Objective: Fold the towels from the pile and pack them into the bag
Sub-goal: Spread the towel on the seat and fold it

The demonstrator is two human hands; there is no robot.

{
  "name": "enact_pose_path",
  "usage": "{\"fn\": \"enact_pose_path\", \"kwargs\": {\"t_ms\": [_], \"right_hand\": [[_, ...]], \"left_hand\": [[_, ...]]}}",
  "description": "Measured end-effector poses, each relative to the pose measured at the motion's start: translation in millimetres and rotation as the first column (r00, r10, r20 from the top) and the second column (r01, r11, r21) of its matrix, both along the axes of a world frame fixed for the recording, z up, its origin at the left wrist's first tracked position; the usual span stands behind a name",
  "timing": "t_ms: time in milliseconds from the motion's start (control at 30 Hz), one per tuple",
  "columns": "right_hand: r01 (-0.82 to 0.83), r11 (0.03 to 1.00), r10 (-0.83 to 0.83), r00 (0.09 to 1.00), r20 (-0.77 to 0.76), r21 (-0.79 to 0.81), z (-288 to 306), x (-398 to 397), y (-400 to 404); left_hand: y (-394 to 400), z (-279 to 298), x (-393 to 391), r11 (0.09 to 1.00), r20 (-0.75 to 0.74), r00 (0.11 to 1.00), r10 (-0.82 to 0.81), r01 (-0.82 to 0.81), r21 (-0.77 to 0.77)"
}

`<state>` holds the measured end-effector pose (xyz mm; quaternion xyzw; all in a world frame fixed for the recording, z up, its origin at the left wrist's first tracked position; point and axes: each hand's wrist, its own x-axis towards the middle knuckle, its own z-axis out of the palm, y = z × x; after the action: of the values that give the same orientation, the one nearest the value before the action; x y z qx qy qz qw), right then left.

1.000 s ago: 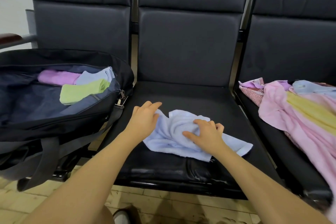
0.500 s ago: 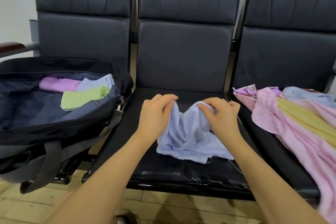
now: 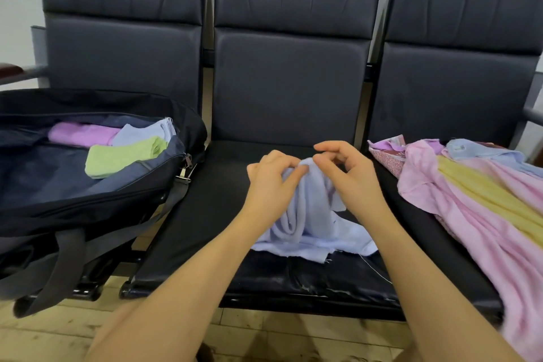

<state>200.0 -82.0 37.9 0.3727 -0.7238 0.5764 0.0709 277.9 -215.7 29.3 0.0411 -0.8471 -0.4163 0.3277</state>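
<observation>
**Blue towel gathered up at its middle, ready to be shaken out**

While the pale blue towel (image 3: 305, 214) lay flatter on the middle seat (image 3: 205, 214) a second ago, it now rises in a bunched peak, its lower edge still trailing on the black cushion. The person's left hand (image 3: 271, 182) has its fingers curled into the cloth near the top and grips it. The right hand (image 3: 349, 173) has moved in from the towel's right side until it is just beside the left, thumb and forefinger pinching at the peak, the other fingers loosely bent above.

To the left, an open dark bag (image 3: 97, 185) sits on the neighbouring seat. Inside it lie three folded towels: a purple one (image 3: 79, 134), a light blue one (image 3: 147, 131) and a green one (image 3: 123, 156). To the right, on the third seat, the pile (image 3: 476, 194) of unfolded pink, yellow and blue cloth waits.

Judging by this, folding of the fourth towel has only begun: the hands seem to be hunting for an edge or corner, so the towel can be spread and folded. Most of the pile remains.
</observation>
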Motion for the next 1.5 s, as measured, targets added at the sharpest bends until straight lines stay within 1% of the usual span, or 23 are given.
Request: {"fn": "enact_pose_path", "kwargs": {"t_ms": [33,100,133,167,267,333,400,467,500,567,667,733,767,833,900,967,1033,1100,1167,1267,1333,1433,1500], "right_hand": [[-0.021,0.996,0.019,0.999,0.025,0.088,-3,-4,1],[0.019,0.943,-0.021,1.0,0.004,0.332,-14,-14,3],[0.036,0.914,-0.042,0.999,0.006,0.405,-18,-17,4],[0.039,0.907,-0.055,0.998,0.026,0.42,-22,-19,4],[0.01,0.961,-0.043,0.992,0.115,0.276,-21,-17,4],[0.01,0.988,-0.031,0.991,0.134,0.153,-18,-14,2],[0.036,0.998,-0.041,0.993,0.11,0.048,-11,-7,-1],[0.038,0.998,-0.034,0.995,0.098,-0.04,-3,-1,-3],[0.03,0.998,-0.025,0.996,0.087,-0.058,1,1,-3],[0.014,0.999,-0.011,0.998,0.054,-0.052,6,3,-2],[0.013,1.0,-0.013,0.999,0.031,-0.015,9,3,0],[0.037,0.999,-0.037,0.999,0.01,-0.001,7,2,0],[0.084,0.996,-0.085,0.996,-0.011,-0.006,5,1,-1],[0.258,0.966,-0.258,0.966,-0.004,0.021,-2,-1,-2],[0.41,0.893,-0.422,0.906,0.033,0.185,-4,0,-4],[0.425,0.855,-0.466,0.881,0.079,0.298,-7,1,-4],[0.386,0.869,-0.438,0.892,0.117,0.31,-11,0,-6],[0.342,0.903,-0.389,0.907,0.159,0.261,-15,-1,-9],[0.328,0.932,-0.354,0.915,0.194,0.156,-17,-1,-12],[0.338,0.941,-0.336,0.926,0.173,0.016,-14,2,-14],[0.324,0.943,-0.308,0.934,0.18,-0.071,-11,6,-15],[0.309,0.942,-0.281,0.941,0.188,-0.135,-4,10,-16],[0.299,0.935,-0.265,0.947,0.183,-0.191,1,13,-14]], "left_hand": [[-5,-1,-2,1.0,-0.018,0.999,0.026,-0.027,-0.015],[-16,-4,-6,0.991,-0.053,0.994,0.096,-0.1,-0.085],[-23,-5,-7,0.978,-0.063,0.988,0.14,-0.148,-0.146],[-28,-7,-8,0.957,-0.065,0.98,0.19,-0.2,-0.211],[-43,-12,-10,0.87,-0.033,0.943,0.331,-0.318,-0.377],[-46,-13,-10,0.838,0.031,0.922,0.386,-0.336,-0.43],[-42,-11,-9,0.872,0.082,0.941,0.328,-0.268,-0.41],[-31,-7,-5,0.9,0.08,0.983,0.164,-0.116,-0.42],[-25,-6,-3,0.895,0.06,0.995,0.082,-0.047,-0.444],[-13,-7,0,0.887,0.033,0.999,-0.009,0.023,-0.461],[-2,-9,-4,0.942,0.05,0.999,-0.009,0.025,-0.335],[-2,-10,-9,0.944,0.04,0.998,0.045,-0.03,-0.329],[-3,-11,-11,0.941,0.015,0.997,0.075,-0.066,-0.333],[-7,-11,-11,0.94,-0.042,0.992,0.116,-0.123,-0.319],[-11,-9,-9,0.933,-0.069,0.988,0.142,-0.156,-0.323],[-14,-8,-9,0.926,-0.083,0.985,0.154,-0.173,-0.337],[-17,-9,-9,0.912,-0.103,0.983,0.151,-0.179,-0.369],[-18,-12,-9,0.89,-0.114,0.983,0.141,-0.176,-0.42],[-19,-14,-9,0.866,-0.109,0.983,0.151,-0.185,-0.466],[-25,-19,-8,0.839,-0.122,0.97,0.21,-0.243,-0.486],[-31,-20,-7,0.851,-0.092,0.964,0.25,-0.264,-0.455],[-40,-16,-4,0.881,-0.005,0.947,0.321,-0.301,-0.364],[-46,-13,-2,0.887,0.022,0.942,0.336,-0.309,-0.342]]}}
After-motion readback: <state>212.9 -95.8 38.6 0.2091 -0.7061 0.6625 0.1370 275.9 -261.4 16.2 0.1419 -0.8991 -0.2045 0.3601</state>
